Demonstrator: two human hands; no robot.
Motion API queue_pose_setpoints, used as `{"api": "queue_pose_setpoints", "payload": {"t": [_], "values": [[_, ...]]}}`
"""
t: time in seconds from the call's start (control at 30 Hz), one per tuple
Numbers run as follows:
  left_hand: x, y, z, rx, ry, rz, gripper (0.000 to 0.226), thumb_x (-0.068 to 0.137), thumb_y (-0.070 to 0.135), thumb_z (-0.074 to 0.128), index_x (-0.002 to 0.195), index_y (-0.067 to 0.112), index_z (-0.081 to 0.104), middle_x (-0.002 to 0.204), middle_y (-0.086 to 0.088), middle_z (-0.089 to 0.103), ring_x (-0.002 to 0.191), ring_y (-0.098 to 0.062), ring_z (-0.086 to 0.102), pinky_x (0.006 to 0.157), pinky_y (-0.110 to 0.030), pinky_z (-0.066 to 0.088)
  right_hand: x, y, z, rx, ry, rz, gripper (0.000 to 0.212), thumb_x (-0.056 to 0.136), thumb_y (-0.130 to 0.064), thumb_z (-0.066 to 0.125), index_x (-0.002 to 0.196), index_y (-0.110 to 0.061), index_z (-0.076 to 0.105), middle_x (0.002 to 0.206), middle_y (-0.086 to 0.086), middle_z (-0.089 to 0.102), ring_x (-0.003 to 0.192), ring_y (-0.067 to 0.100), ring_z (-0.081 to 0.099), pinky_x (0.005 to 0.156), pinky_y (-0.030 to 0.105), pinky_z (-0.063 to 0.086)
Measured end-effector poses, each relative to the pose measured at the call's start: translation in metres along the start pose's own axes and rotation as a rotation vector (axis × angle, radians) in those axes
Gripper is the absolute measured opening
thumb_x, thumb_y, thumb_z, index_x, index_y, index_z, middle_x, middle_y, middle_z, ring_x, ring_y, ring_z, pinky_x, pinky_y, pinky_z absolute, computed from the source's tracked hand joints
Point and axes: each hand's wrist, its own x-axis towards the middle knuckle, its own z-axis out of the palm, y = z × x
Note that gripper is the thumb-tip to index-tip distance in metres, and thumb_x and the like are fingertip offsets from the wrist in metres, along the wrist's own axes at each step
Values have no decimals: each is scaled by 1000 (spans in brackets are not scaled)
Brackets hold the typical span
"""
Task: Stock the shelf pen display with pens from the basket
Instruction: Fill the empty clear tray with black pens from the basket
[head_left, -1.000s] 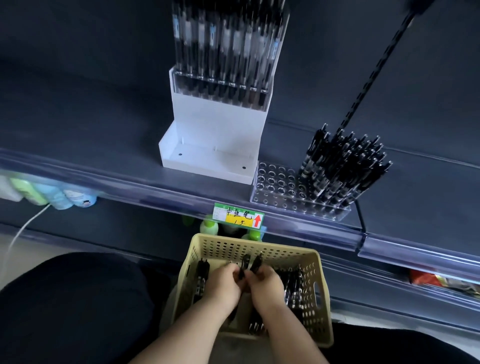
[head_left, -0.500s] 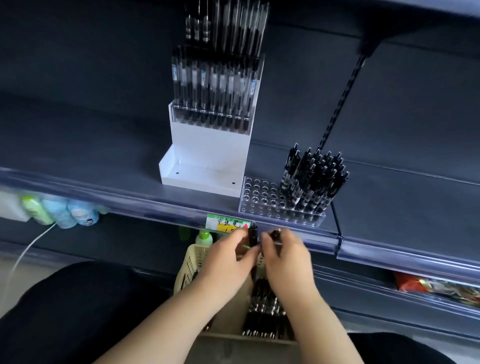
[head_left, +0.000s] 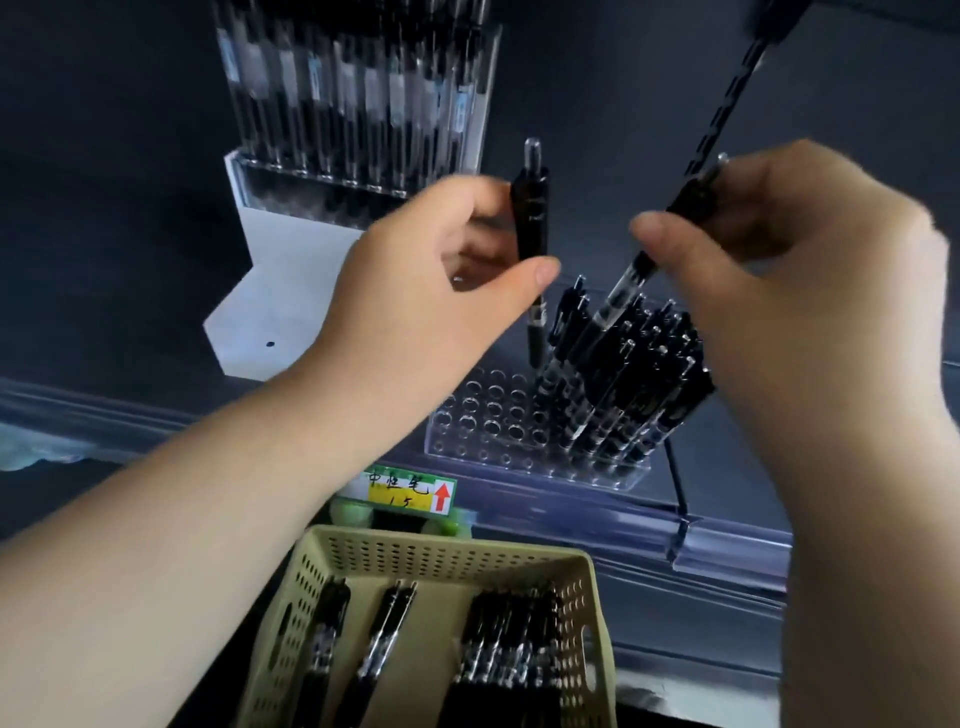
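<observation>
Seemingly about halfway, the clear display rack (head_left: 488, 415) is packed at its right with holes bare at its left, while just above it the left hand (head_left: 415, 291) pinches an upright pen (head_left: 531, 218) and the right hand (head_left: 779, 291) a tilted pen (head_left: 631, 275), more lie in the basket (head_left: 431, 551) below it, and a tag (head_left: 405, 491) beneath its front shows handwritten characters, "1.5" and a red up-arrow.

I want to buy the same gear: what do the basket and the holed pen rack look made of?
Basket: likely matte plastic, pale yellow, with moulded rows of holes. Pen rack: probably clear glossy acrylic; the shelf shows through it.
</observation>
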Motion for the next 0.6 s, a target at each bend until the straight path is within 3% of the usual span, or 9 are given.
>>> {"api": "queue_pose_setpoints", "payload": {"t": [0.13,0.27,0.4,0.47,0.6], "values": [[-5,-26,8,-19,-10,-125,20,76,23,73,94,26,64,85,10,72,80,-4,67,76,-24,53,3,16,18,17,-73,71,20,77,-46,69,84,-33,56,68,-23,56,71,-3,58,55,6,40],[-4,-33,12,-66,21,-144,18,74,27,71,91,29,64,84,13,72,79,-3,68,76,-24,52,2,23,25,9,-121,77,18,76,-45,70,80,-36,54,65,-24,55,70,-5,58,58,12,43],[-4,-44,21,-100,43,-157,17,75,25,72,87,32,62,81,14,72,76,-4,68,71,-21,52,-1,29,31,-21,-168,54,16,74,-46,70,80,-38,57,64,-28,53,74,-13,56,58,2,39],[-4,-47,26,-111,33,-170,15,75,25,71,84,33,62,79,13,72,71,-3,67,64,-16,49,-3,31,34,-25,-174,35,15,74,-45,71,84,-38,62,65,-30,51,72,-3,57,62,1,38],[0,-50,29,-107,27,-175,14,74,28,71,85,31,62,78,13,72,64,0,64,60,-14,46,-5,33,36,-41,-143,-10,20,75,-45,70,90,-33,68,69,-31,51,78,11,59,67,17,43]]}}
